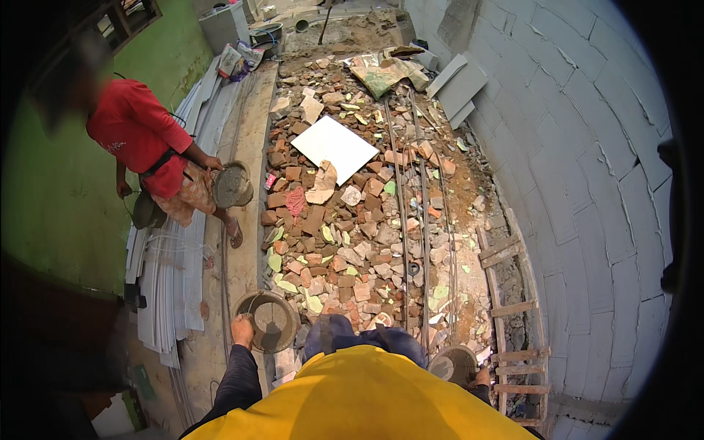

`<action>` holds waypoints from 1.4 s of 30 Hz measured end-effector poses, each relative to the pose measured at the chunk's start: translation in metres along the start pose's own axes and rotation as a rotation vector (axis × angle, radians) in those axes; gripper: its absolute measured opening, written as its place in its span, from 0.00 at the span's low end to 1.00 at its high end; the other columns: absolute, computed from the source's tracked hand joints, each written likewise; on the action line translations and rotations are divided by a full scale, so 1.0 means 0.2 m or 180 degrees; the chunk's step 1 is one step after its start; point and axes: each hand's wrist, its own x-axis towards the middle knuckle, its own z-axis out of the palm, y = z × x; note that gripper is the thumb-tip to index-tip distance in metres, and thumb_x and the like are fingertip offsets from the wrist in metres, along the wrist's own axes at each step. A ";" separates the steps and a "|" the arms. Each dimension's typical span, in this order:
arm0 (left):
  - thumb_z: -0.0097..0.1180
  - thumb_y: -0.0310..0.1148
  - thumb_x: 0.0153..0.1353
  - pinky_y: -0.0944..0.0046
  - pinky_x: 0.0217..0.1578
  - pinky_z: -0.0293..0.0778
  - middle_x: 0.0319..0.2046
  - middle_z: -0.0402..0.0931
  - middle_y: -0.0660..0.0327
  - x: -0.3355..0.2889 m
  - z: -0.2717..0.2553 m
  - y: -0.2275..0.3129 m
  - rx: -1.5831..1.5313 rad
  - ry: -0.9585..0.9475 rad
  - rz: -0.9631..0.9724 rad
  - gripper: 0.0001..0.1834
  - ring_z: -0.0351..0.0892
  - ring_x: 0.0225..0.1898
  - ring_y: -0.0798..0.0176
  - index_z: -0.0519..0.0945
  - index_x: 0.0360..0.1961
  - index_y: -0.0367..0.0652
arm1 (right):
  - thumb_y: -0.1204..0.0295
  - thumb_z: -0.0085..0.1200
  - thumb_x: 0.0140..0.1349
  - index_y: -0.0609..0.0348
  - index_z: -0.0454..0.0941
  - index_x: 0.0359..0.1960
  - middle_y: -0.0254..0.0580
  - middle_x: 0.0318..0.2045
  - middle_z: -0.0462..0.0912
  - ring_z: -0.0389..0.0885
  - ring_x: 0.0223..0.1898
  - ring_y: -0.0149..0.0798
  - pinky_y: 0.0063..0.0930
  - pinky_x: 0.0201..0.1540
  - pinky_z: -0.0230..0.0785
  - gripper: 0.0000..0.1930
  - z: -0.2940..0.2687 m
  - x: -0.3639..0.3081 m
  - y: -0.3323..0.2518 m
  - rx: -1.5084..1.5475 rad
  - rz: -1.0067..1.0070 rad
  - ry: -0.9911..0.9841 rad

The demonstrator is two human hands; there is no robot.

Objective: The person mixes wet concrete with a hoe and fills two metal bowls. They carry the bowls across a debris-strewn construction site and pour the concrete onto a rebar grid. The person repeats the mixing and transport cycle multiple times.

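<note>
My left hand (242, 331) is closed around the handle of a round bucket (295, 320). Grey wet mortar (270, 317) lies inside that bucket, part of it in shadow. On the other side of my body, my right hand (481, 378) grips the rim or handle of a second bucket (465, 361); its fingers are partly hidden. What this second bucket holds is hard to see. Both buckets hang low beside my legs, over the rubble.
Broken brick rubble (315, 220) covers the ground, with a white board (334, 147) and long metal bars (405, 220) on it. A wooden ladder (513, 308) lies by the grey block wall (587, 183). At left, a person in red (136, 121) carries buckets beside stacked white strips (172, 293).
</note>
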 end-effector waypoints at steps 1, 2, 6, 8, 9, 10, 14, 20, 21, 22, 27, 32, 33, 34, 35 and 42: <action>0.48 0.33 0.61 0.53 0.50 0.72 0.47 0.82 0.41 0.05 0.07 0.03 -0.0097 0.0058 -0.0111 0.21 0.81 0.49 0.42 0.80 0.48 0.27 | 0.52 0.51 0.65 0.56 0.79 0.40 0.42 0.27 0.83 0.80 0.27 0.46 0.49 0.29 0.68 0.19 0.13 0.02 -0.17 0.0184 0.0066 -0.0135; 0.45 0.32 0.62 0.52 0.51 0.72 0.50 0.80 0.38 0.07 0.13 0.03 -0.0261 0.0086 -0.0420 0.22 0.80 0.52 0.39 0.79 0.49 0.24 | 0.51 0.51 0.64 0.51 0.79 0.36 0.39 0.24 0.82 0.80 0.24 0.44 0.50 0.26 0.65 0.17 0.26 0.04 -0.35 0.0376 0.0054 -0.0225; 0.46 0.33 0.66 0.54 0.52 0.76 0.48 0.82 0.44 0.27 0.32 0.08 0.3512 -0.1050 0.0909 0.18 0.83 0.49 0.45 0.86 0.42 0.33 | 0.49 0.51 0.66 0.45 0.79 0.34 0.31 0.23 0.81 0.81 0.26 0.40 0.52 0.31 0.64 0.16 0.78 0.11 -0.96 0.0349 0.0011 -0.0401; 0.46 0.33 0.67 0.53 0.51 0.77 0.45 0.83 0.45 0.38 0.43 0.15 0.3466 -0.1411 0.0793 0.17 0.84 0.48 0.46 0.87 0.42 0.36 | 0.47 0.48 0.67 0.38 0.77 0.38 0.25 0.23 0.79 0.80 0.32 0.38 0.53 0.42 0.62 0.14 1.01 0.12 -1.21 0.0364 -0.0092 -0.0534; 0.45 0.33 0.67 0.53 0.50 0.77 0.44 0.84 0.45 0.45 0.49 0.21 0.3726 -0.1523 0.0892 0.17 0.84 0.48 0.47 0.87 0.41 0.38 | 0.47 0.49 0.66 0.38 0.77 0.37 0.26 0.24 0.80 0.80 0.32 0.37 0.50 0.41 0.62 0.14 1.14 0.12 -1.34 0.0483 -0.0153 -0.0539; 0.45 0.32 0.67 0.52 0.50 0.78 0.43 0.84 0.46 0.54 0.56 0.27 0.3701 -0.1563 0.0816 0.17 0.85 0.47 0.47 0.88 0.41 0.40 | 0.47 0.50 0.66 0.39 0.78 0.36 0.27 0.24 0.80 0.80 0.32 0.37 0.47 0.40 0.63 0.14 1.25 0.10 -1.45 0.0492 -0.0221 -0.0419; 0.46 0.37 0.67 0.51 0.49 0.78 0.43 0.83 0.41 0.92 0.83 0.65 0.2932 -0.1078 0.0159 0.20 0.84 0.48 0.46 0.86 0.40 0.34 | 0.52 0.54 0.65 0.48 0.81 0.37 0.32 0.24 0.81 0.81 0.28 0.35 0.47 0.39 0.63 0.15 1.63 -0.04 -1.90 0.0421 -0.0445 -0.0009; 0.46 0.31 0.61 0.53 0.41 0.76 0.38 0.84 0.42 1.61 1.14 1.64 0.0577 0.0014 -0.0072 0.17 0.84 0.40 0.48 0.83 0.37 0.28 | 0.55 0.56 0.63 0.53 0.83 0.36 0.35 0.26 0.83 0.81 0.28 0.37 0.42 0.33 0.66 0.14 2.20 -0.09 -2.44 0.0062 -0.0357 0.0265; 0.47 0.31 0.61 0.54 0.39 0.75 0.36 0.84 0.45 1.72 1.18 1.83 0.0098 0.0082 -0.0027 0.16 0.83 0.37 0.51 0.83 0.36 0.29 | 0.56 0.58 0.62 0.58 0.84 0.40 0.40 0.33 0.86 0.84 0.33 0.43 0.45 0.40 0.71 0.17 2.31 -0.06 -2.49 0.0074 -0.0481 0.0268; 0.47 0.31 0.61 0.56 0.37 0.74 0.34 0.84 0.47 1.81 1.22 2.02 -0.0437 0.0162 0.0153 0.15 0.82 0.34 0.53 0.83 0.36 0.30 | 0.57 0.59 0.61 0.66 0.84 0.45 0.45 0.40 0.87 0.85 0.40 0.48 0.44 0.48 0.72 0.22 2.41 -0.02 -2.57 -0.0855 -0.0949 0.0554; 0.51 0.30 0.61 0.60 0.36 0.72 0.31 0.82 0.55 2.22 1.41 2.83 -0.1032 0.0127 -0.0161 0.12 0.78 0.31 0.60 0.82 0.41 0.34 | 0.59 0.58 0.61 0.74 0.83 0.43 0.57 0.42 0.86 0.85 0.42 0.49 0.38 0.47 0.75 0.24 2.89 0.20 -2.96 -0.0967 -0.0436 0.0059; 0.54 0.30 0.60 0.61 0.35 0.73 0.33 0.82 0.52 2.37 1.56 3.33 -0.1091 0.0829 -0.0562 0.14 0.80 0.33 0.59 0.80 0.41 0.28 | 0.57 0.62 0.58 0.74 0.82 0.44 0.57 0.43 0.85 0.83 0.44 0.48 0.41 0.47 0.74 0.26 3.35 0.34 -3.53 -0.2152 -0.1044 0.0155; 0.55 0.29 0.60 0.57 0.29 0.72 0.33 0.81 0.51 2.37 1.58 3.39 -0.1198 0.0820 -0.0472 0.13 0.79 0.29 0.58 0.80 0.39 0.27 | 0.55 0.62 0.58 0.73 0.82 0.47 0.57 0.47 0.84 0.81 0.50 0.48 0.44 0.50 0.73 0.28 3.42 0.34 -3.67 -0.1717 -0.0887 -0.0069; 0.54 0.29 0.60 0.56 0.27 0.71 0.32 0.81 0.51 2.38 1.60 3.45 -0.1324 0.0750 -0.0672 0.12 0.78 0.27 0.58 0.80 0.39 0.28 | 0.54 0.62 0.59 0.71 0.82 0.48 0.56 0.45 0.84 0.82 0.48 0.49 0.50 0.47 0.74 0.28 3.53 0.33 -3.85 -0.1772 -0.0983 0.0182; 0.53 0.29 0.60 0.55 0.25 0.70 0.32 0.81 0.52 2.37 1.62 3.51 -0.1407 0.0652 -0.1027 0.12 0.77 0.26 0.58 0.80 0.38 0.29 | 0.53 0.62 0.60 0.68 0.81 0.51 0.54 0.45 0.84 0.82 0.47 0.50 0.52 0.45 0.74 0.28 3.60 0.31 -4.00 -0.1152 -0.0718 0.0023; 0.43 0.32 0.64 0.54 0.19 0.69 0.26 0.79 0.53 2.39 1.94 3.85 -0.1614 0.0385 -0.2232 0.15 0.78 0.21 0.56 0.81 0.36 0.35 | 0.50 0.60 0.61 0.50 0.81 0.46 0.37 0.38 0.84 0.82 0.38 0.41 0.49 0.36 0.70 0.20 4.24 0.00 -5.05 -0.0602 -0.0547 -0.0749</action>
